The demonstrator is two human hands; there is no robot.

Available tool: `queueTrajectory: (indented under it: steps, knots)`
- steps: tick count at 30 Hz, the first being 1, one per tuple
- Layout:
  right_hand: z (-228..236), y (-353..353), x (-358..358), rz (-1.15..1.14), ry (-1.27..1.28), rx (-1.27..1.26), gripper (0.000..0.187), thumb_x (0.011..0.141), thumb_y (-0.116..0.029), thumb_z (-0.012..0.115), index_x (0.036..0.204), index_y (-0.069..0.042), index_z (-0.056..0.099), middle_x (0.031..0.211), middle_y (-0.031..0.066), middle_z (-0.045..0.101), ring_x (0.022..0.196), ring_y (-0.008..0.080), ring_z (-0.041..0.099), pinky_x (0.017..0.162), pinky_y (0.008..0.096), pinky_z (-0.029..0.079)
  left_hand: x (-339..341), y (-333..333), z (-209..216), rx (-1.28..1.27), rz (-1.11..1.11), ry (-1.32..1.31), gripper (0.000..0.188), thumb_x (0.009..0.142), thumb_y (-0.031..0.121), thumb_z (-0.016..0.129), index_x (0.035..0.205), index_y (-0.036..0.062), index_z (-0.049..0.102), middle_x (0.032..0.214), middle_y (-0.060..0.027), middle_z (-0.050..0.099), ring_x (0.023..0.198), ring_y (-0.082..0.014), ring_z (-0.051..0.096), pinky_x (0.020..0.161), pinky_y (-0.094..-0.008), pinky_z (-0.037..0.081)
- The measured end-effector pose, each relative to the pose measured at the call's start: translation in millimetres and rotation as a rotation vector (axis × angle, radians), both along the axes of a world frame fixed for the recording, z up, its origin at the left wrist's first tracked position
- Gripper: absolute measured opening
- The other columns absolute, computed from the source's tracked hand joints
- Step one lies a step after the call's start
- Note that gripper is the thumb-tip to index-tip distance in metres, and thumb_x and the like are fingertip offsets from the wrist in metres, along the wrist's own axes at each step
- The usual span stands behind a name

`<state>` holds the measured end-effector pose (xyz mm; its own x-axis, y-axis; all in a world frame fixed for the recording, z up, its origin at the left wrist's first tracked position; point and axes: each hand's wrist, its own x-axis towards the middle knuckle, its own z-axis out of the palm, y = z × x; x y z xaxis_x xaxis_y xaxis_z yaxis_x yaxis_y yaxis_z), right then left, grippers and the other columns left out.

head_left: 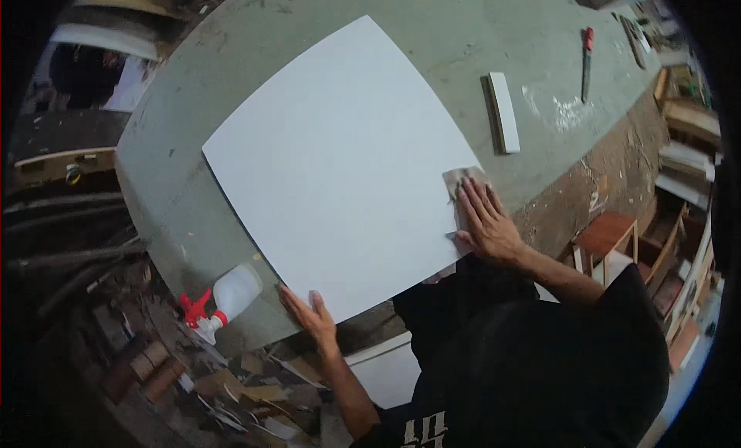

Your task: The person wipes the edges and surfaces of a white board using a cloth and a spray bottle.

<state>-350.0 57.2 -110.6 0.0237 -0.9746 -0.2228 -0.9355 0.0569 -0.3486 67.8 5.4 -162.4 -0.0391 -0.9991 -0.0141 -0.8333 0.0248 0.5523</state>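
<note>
Spread open and flat with the right grip, over a beige cloth directly beneath, at the right edge of the white panel. Much nearer to the cloth than the left grip. With most of the panel leftward and ahead, flat on the surface, without a clear long axis (bent by the lens). Touching the near-left edge with the left grip, thumb on top; impossible to tell whether clamped. Partly hidden under the right palm: cloth.
</note>
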Motion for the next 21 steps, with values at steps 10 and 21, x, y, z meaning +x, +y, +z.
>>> queueTrajectory:
  steps: [10,21]
  knots:
    - [-50.9,64.9,250.8,0.210,-0.298,-0.128,0.064,0.100,-0.037,0.048,0.154,-0.012,0.025,0.161,0.0101,0.022,0.150,0.0238,0.015,0.121,0.0523,0.008,9.2,1.1,-16.5,-0.093,-0.098,0.151,0.066,0.104,0.033,0.037,0.151,-0.0074,0.014,0.154,-0.0312,0.023,0.144,-0.0420,0.023,0.118,-0.0487,0.019]
    - [-74.2,61.5,156.1,-0.905,-0.012,-0.818,0.038,0.079,-0.003,0.073,0.117,-0.007,0.069,0.126,0.0091,0.063,0.121,0.0301,0.055,0.105,0.0471,0.043,38.7,-9.2,-20.5,-0.123,-0.257,-0.074,0.068,0.103,0.041,0.041,0.152,-0.0008,0.019,0.154,-0.0293,0.017,0.143,-0.0442,0.020,0.115,-0.0566,0.019]
